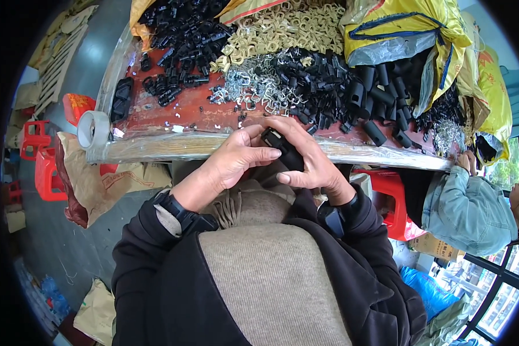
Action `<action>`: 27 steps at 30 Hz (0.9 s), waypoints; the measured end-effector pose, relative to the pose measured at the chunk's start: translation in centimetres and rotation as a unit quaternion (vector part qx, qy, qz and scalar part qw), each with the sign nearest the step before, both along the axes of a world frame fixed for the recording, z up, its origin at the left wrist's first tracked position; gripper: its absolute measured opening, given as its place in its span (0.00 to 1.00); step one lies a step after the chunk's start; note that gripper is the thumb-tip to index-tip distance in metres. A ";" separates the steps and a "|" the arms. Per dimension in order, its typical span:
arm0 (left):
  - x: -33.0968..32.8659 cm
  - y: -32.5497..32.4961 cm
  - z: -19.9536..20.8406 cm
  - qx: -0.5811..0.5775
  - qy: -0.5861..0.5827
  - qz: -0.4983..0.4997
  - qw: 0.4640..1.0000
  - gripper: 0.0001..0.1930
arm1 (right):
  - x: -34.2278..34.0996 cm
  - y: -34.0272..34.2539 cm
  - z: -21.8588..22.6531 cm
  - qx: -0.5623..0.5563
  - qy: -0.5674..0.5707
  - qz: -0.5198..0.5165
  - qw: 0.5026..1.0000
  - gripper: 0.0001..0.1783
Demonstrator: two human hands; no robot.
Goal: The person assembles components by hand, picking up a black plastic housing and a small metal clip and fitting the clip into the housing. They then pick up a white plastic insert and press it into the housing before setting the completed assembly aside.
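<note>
a long red worktable (173,115) wrapped in clear film, seen from above, heaped with black plastic parts (323,81), cream clips (282,26) and silvery wire clips (254,86). yellow sacks (409,29) lie at its far right, where another person's hand (464,161) rests on the edge. a tape roll (92,130) sits at the left corner. at the near edge, the left hand (230,161) and right hand (308,158) together grip a small black plastic piece (282,149), fingers curled around it.
</note>
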State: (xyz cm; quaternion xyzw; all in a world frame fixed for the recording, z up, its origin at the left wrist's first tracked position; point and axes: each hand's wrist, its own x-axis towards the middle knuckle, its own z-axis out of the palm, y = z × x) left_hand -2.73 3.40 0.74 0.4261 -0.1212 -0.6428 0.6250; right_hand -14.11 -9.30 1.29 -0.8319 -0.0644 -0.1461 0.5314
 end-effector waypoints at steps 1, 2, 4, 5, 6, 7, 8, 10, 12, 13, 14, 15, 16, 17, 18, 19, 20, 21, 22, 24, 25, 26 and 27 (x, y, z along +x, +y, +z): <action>0.1 0.0 -0.1 -0.003 -0.003 0.003 1.000 0.22 | 0.2 0.0 -0.1 0.006 -0.013 0.001 1.000 0.44; 0.2 0.0 -0.2 -0.006 -0.007 0.006 1.000 0.23 | 0.3 0.0 -0.2 0.012 -0.026 0.002 1.000 0.43; 0.5 -0.1 -0.5 -0.010 -0.011 0.009 1.000 0.24 | 0.6 0.1 -0.4 0.052 -0.015 -0.001 0.999 0.43; 0.5 -0.1 -0.6 -0.011 -0.011 0.011 1.000 0.24 | 0.6 0.2 -0.5 0.094 -0.004 -0.006 0.996 0.43; 0.5 -0.1 -0.7 -0.012 -0.011 0.014 1.000 0.24 | 0.6 0.3 -0.7 0.135 0.008 -0.011 0.991 0.44; 0.5 0.0 -0.7 -0.012 -0.011 0.015 1.000 0.25 | 0.6 0.4 -0.8 0.135 0.008 -0.010 0.991 0.44; 0.4 0.0 -0.6 -0.013 -0.012 0.015 1.000 0.25 | 0.7 0.6 -0.9 0.185 0.012 -0.014 0.983 0.44; 0.3 0.1 -0.5 -0.012 0.000 0.013 1.000 0.25 | 0.6 0.8 -1.1 0.285 0.020 -0.021 0.958 0.44; 0.1 0.2 -0.4 -0.013 0.005 0.011 1.000 0.25 | 0.5 1.0 -1.1 0.297 0.013 -0.023 0.955 0.44; -0.1 0.3 -0.4 -0.015 0.008 0.012 1.000 0.25 | 0.4 1.0 -1.1 0.310 0.008 -0.025 0.950 0.44; -0.2 0.3 -0.4 -0.016 0.012 0.013 1.000 0.24 | 0.3 1.1 -1.1 0.322 0.002 -0.027 0.946 0.44; -0.4 0.4 -0.4 -0.018 0.015 0.013 1.000 0.24 | 0.2 1.2 -1.0 0.322 0.001 -0.027 0.947 0.44; -0.5 0.4 -0.2 -0.019 0.014 0.012 1.000 0.24 | 0.1 1.3 -0.9 0.322 -0.006 -0.031 0.946 0.43; -0.6 0.5 -0.1 -0.016 0.010 0.008 1.000 0.23 | 0.0 1.3 -0.8 0.323 -0.013 -0.034 0.946 0.43; -0.7 0.5 0.0 -0.013 0.005 0.003 1.000 0.23 | -0.1 1.4 -0.7 0.324 -0.019 -0.038 0.945 0.43; -0.8 0.5 0.1 -0.010 0.001 -0.002 1.000 0.22 | -0.2 1.6 -0.6 0.324 -0.021 -0.038 0.945 0.43; -0.9 0.6 0.2 -0.010 -0.001 -0.002 1.000 0.22 | -0.3 1.8 -0.4 0.317 -0.015 -0.054 0.947 0.45; -1.0 0.6 0.1 -0.008 -0.001 -0.004 1.000 0.22 | -0.4 1.9 -0.3 0.310 -0.009 -0.071 0.948 0.47; -1.1 0.6 0.1 -0.006 -0.001 -0.006 1.000 0.21 | -0.4 2.0 -0.3 0.303 -0.002 -0.087 0.949 0.49; -1.1 0.6 0.0 -0.002 -0.002 -0.008 1.000 0.21 | -0.5 2.0 -0.4 0.306 -0.003 -0.091 0.948 0.48; -1.1 0.5 0.0 -0.004 0.001 -0.007 1.000 0.21 | -0.5 2.0 -0.5 0.309 -0.003 -0.096 0.946 0.47; -1.1 0.5 0.1 -0.006 0.005 -0.007 1.000 0.21 | -0.5 2.0 -0.6 0.312 -0.002 -0.101 0.945 0.46; -1.1 0.4 0.0 -0.007 0.009 -0.007 1.000 0.20 | -0.5 1.9 -0.8 0.314 -0.001 -0.102 0.944 0.46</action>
